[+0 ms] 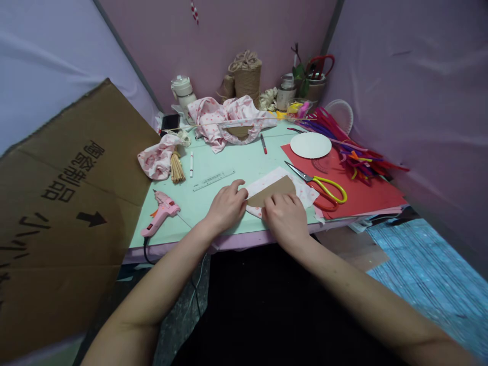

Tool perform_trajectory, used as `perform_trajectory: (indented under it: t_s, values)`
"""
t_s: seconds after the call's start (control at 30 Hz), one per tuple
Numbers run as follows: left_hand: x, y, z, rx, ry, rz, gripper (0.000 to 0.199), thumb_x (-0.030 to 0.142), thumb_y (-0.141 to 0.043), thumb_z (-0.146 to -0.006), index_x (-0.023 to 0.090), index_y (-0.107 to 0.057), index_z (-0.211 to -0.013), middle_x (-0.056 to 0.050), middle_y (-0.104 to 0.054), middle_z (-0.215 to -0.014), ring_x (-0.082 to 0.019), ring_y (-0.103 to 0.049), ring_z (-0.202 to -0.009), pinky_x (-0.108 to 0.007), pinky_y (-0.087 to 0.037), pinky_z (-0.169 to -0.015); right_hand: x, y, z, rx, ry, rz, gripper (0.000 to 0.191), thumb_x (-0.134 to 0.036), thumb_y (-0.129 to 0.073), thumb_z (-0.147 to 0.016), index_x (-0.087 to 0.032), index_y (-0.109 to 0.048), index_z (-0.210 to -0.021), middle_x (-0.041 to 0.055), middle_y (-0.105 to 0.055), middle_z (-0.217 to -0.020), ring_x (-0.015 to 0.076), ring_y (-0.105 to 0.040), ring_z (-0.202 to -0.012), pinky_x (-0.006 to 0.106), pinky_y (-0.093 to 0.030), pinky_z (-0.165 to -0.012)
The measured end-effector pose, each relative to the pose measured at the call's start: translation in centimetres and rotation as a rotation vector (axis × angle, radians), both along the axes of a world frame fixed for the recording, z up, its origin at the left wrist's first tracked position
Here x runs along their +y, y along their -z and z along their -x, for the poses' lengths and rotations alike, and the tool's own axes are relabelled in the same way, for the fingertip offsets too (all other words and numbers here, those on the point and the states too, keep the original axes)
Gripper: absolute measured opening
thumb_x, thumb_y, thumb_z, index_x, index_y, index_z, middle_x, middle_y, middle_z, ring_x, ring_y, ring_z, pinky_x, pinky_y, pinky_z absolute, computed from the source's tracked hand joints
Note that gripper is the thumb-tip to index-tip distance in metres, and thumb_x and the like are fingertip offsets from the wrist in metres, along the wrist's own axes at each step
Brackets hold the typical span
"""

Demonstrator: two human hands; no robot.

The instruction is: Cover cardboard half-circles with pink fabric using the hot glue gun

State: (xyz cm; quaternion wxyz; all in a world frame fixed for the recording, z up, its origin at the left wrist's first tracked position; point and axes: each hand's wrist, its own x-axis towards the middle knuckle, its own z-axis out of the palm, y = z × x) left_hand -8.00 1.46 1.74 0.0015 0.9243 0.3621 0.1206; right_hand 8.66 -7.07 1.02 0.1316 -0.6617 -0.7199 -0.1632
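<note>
A brown cardboard piece (271,194) lies on white fabric with a small pink pattern (305,192), at the front of the table. Along its far side a strip of the fabric is folded over the cardboard. My left hand (227,204) has its fingers curled closed at the left end of the piece. Bent over the near edge, my right hand (286,219) presses the fabric to the cardboard with closed fingers. The fingertips of both hands are partly hidden. Scissors with yellow and red handles (322,187) lie partly open just right of the fabric.
A pink glue gun (162,212), clear ruler (214,180), white marker (191,164) and bundle of sticks (177,169) lie to the left. White disc (310,145), red sheets (366,199) and pipe cleaners (348,145) are right. Twine (247,79) stands behind; a large cardboard panel (76,203) borders the left.
</note>
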Motion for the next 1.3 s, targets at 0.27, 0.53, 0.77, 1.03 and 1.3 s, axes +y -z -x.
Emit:
perform_trajectory:
  t_s: [0.27,0.53,0.77,1.03,1.3]
  values:
    - [-3.2,-0.6,0.5,-0.366,-0.302,-0.240,0.019,0.023,-0.049,-0.094,0.018,-0.059,-0.110,-0.015,-0.061,-0.126,-0.027,-0.054,-0.121,-0.051,-0.037,-0.106,0.1,0.3,-0.3,0.006,-0.019,-0.039,0.015,-0.012,-0.052,-0.089,-0.018,-0.061,-0.078,0.0063,-0.061,-0.073,0.0217,-0.053,-0.076,0.035,-0.032,-0.093]
    - [-8.7,3.3,-0.8,-0.278,-0.130,-0.138,0.033,0.019,-0.044,-0.095,0.013,-0.058,-0.124,-0.016,-0.066,-0.124,-0.025,-0.059,-0.119,-0.045,-0.042,-0.106,0.1,0.7,-0.6,0.014,-0.039,-0.066,0.015,-0.014,-0.053,-0.089,-0.018,-0.062,-0.078,0.0060,-0.062,-0.074,0.0221,-0.055,-0.078,0.036,-0.032,-0.099]
    - [-7.9,3.1,-0.4,-0.127,-0.077,-0.180,0.036,0.025,-0.043,-0.098,0.013,-0.058,-0.129,-0.014,-0.064,-0.131,-0.024,-0.056,-0.127,-0.043,-0.038,-0.109,0.1,0.6,-0.7,0.038,-0.053,-0.066,0.016,-0.015,-0.052,-0.089,-0.017,-0.063,-0.078,0.0067,-0.063,-0.073,0.0217,-0.055,-0.077,0.037,-0.033,-0.099]
    - [-8.5,3.2,-0.6,-0.042,-0.129,-0.139,0.045,0.037,-0.043,-0.099,0.014,-0.052,-0.138,-0.014,-0.057,-0.140,-0.026,-0.050,-0.133,-0.045,-0.037,-0.109,0.9,-0.4,-4.2,0.390,-0.228,0.152,0.018,-0.019,-0.048,-0.094,-0.017,-0.065,-0.088,0.0045,-0.071,-0.082,0.0189,-0.063,-0.079,0.039,-0.035,-0.106]
    - [-9.2,3.7,-0.4,-0.244,-0.179,-0.126,0.050,0.030,-0.044,-0.097,0.013,-0.043,-0.144,-0.018,-0.052,-0.144,-0.026,-0.047,-0.136,-0.044,-0.039,-0.107,1.0,-0.4,-6.1,0.588,-0.333,0.208,0.018,-0.026,-0.049,-0.095,-0.019,-0.065,-0.097,0.0051,-0.071,-0.089,0.0191,-0.065,-0.085,0.035,-0.047,-0.084]
